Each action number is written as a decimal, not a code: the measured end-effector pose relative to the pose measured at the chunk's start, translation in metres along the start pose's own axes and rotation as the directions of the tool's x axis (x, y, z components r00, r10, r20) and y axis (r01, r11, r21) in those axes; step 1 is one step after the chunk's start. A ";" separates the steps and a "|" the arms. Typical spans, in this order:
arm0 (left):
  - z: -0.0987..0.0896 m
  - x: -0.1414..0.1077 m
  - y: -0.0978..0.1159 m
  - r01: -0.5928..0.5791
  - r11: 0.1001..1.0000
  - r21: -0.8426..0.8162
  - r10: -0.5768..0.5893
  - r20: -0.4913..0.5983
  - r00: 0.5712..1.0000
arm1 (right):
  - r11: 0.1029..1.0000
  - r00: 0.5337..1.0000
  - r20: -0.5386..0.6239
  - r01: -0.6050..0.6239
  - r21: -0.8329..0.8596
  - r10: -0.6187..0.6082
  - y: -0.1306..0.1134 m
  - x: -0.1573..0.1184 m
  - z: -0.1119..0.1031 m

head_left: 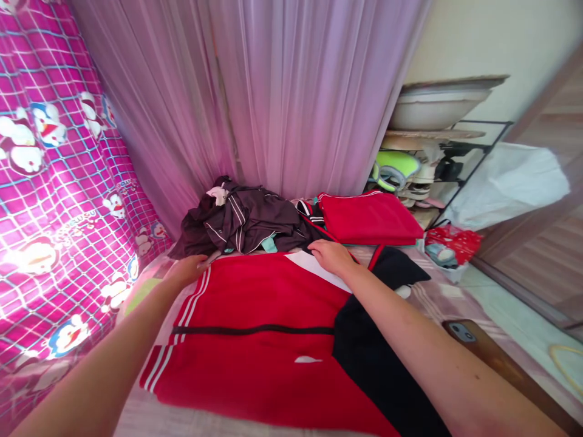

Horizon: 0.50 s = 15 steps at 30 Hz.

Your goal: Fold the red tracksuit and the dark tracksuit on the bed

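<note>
A curtain (pixel 282 91) hung near a rack (pixel 462 182) topped by a basin (pixel 437 110); a phone (pixel 494 353) lay rightward.

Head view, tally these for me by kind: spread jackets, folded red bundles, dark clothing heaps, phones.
Spread jacket: 1
Folded red bundle: 1
Dark clothing heap: 1
Phone: 1
Total: 4
</note>
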<state>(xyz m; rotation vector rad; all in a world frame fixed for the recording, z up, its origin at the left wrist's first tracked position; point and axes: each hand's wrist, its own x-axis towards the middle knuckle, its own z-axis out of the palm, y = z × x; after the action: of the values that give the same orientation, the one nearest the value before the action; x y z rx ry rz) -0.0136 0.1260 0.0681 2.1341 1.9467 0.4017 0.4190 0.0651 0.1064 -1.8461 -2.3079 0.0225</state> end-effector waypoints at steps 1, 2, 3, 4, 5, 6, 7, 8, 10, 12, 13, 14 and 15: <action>0.004 0.004 0.001 -0.021 0.999 0.024 0.021 0.026 0.999 | 1.000 1.000 0.014 0.021 0.007 -0.021 -0.001 0.012 0.006; 0.006 0.007 0.002 -0.043 0.996 0.073 0.038 0.061 0.997 | 0.999 0.998 0.037 0.044 0.011 -0.045 -0.003 0.023 0.012; 0.008 0.009 0.002 -0.065 0.990 0.125 0.052 0.098 0.994 | 0.998 0.995 0.071 0.067 0.007 -0.067 -0.004 0.031 0.017; 0.008 0.010 0.001 -0.087 0.984 0.158 0.067 0.129 0.989 | 0.996 0.990 0.111 0.085 -0.006 -0.084 -0.005 0.037 0.021; 0.008 0.011 0.000 -0.100 0.979 0.178 0.073 0.152 0.986 | 0.996 0.986 0.147 0.087 -0.028 -0.082 -0.006 0.042 0.025; 0.008 0.013 0.000 -0.100 0.977 0.189 0.068 0.168 0.983 | 0.996 0.985 0.163 0.065 -0.056 -0.055 -0.006 0.046 0.029; 0.008 0.014 -0.001 -0.082 0.977 0.197 0.048 0.171 0.984 | 0.996 0.988 0.154 0.019 -0.084 -0.006 -0.006 0.048 0.034; 0.009 0.016 -0.001 -0.053 0.977 0.207 0.019 0.162 0.987 | 0.993 0.990 0.129 -0.042 -0.106 0.056 -0.007 0.050 0.038; 0.013 0.020 0.003 0.020 0.970 0.241 -0.050 0.118 0.992 | 0.979 0.982 0.072 -0.166 -0.117 0.175 -0.008 0.051 0.049; 0.019 0.023 0.009 0.096 0.963 0.252 -0.116 0.066 0.991 | 0.966 0.968 0.050 -0.238 -0.103 0.244 -0.011 0.050 0.059; 0.022 0.023 0.012 0.128 0.965 0.230 -0.141 0.045 0.989 | 0.962 0.964 0.047 -0.256 -0.094 0.261 -0.012 0.049 0.063; 0.025 0.022 0.013 0.156 0.970 0.187 -0.164 0.027 0.986 | 0.960 0.962 0.038 -0.268 -0.083 0.272 -0.012 0.047 0.065; 0.027 0.020 0.014 0.179 0.975 0.131 -0.182 0.012 0.983 | 0.960 0.962 0.026 -0.271 -0.069 0.273 -0.013 0.045 0.067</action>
<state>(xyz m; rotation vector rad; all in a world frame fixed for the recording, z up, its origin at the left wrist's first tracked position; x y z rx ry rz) 0.0103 0.1450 0.0489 2.0020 2.1851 0.2207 0.3868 0.1125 0.0487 -2.2000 -2.0802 0.0184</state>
